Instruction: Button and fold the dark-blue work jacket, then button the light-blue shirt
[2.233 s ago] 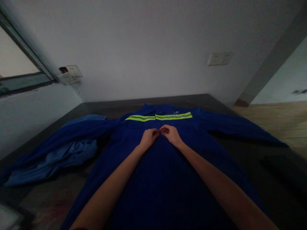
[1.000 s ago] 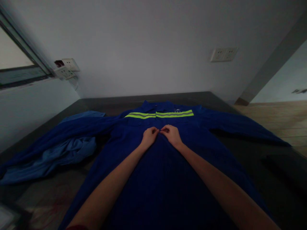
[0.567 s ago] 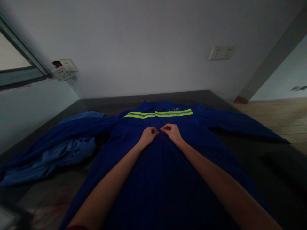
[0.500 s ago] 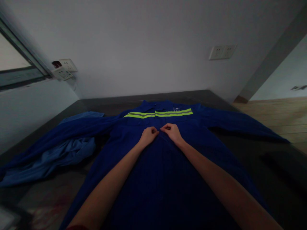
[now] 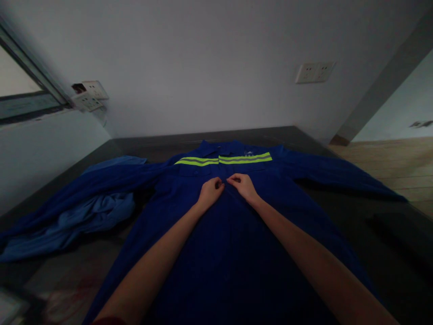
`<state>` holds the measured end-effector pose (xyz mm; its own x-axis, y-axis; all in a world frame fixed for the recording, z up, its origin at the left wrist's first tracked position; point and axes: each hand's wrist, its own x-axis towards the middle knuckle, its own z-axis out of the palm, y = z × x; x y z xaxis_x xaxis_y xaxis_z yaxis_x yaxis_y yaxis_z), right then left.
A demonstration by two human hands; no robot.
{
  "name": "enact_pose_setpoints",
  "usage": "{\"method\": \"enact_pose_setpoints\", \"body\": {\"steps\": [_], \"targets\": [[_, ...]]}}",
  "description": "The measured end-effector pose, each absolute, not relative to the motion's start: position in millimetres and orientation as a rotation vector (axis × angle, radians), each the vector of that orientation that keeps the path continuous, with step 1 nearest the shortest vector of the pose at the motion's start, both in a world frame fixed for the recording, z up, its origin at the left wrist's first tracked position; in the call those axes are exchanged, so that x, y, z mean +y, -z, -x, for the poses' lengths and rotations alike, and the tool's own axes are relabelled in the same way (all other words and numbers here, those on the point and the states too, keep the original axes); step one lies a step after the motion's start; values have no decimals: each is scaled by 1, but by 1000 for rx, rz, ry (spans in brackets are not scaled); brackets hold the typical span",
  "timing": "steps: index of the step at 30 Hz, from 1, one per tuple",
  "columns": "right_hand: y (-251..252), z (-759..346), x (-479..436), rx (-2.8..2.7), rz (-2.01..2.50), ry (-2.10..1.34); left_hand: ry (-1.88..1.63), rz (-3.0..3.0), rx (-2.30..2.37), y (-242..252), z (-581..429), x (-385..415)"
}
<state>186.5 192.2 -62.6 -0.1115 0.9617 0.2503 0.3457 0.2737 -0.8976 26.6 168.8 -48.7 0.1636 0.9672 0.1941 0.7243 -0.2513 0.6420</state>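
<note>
A dark blue work jacket (image 5: 233,253) lies spread flat on a dark table (image 5: 341,198), collar away from me, with a yellow-green reflective stripe (image 5: 223,160) across the chest and both sleeves stretched out. My left hand (image 5: 210,190) and my right hand (image 5: 242,185) meet at the jacket's front centre, just below the stripe. Both hands are closed in a pinch on the front edges of the jacket, fingertips almost touching.
A lighter blue garment (image 5: 88,216) lies crumpled at the table's left under the jacket's sleeve. A white wall stands behind with sockets (image 5: 314,72) on the right and a socket block (image 5: 88,94) by a window at the left. Wooden floor (image 5: 389,162) shows at the right.
Both hands have stayed pinched at the jacket's front, creeping slightly up toward the stripe. The view has drifted a little; nothing else has moved.
</note>
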Motion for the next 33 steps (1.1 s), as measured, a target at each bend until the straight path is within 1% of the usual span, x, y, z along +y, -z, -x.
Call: {"method": "enact_pose_setpoints", "body": {"steps": [8,15,20,25,28,30,33], "targets": [[56,-185,184,-1813,1234,-617,-883,-2000,1522,48,-25,169],[62,-188,186,-1723,1255,-643,-932,-2011,1501,46,-26,168],[63,-189,186,-1835,1217,-546,-898,-1982,1517,49,-25,171],[63,-191,187,-2019,1312,-392,-838,-1965,1510,47,-24,174],[63,-193,185,-2217,1410,-266,-785,-2108,1601,48,-24,170],[63,-194,182,-2326,1498,-192,-706,-2256,1687,49,-25,166],[61,-195,178,-2410,1586,-130,-498,-2399,1753,52,-25,158]]}}
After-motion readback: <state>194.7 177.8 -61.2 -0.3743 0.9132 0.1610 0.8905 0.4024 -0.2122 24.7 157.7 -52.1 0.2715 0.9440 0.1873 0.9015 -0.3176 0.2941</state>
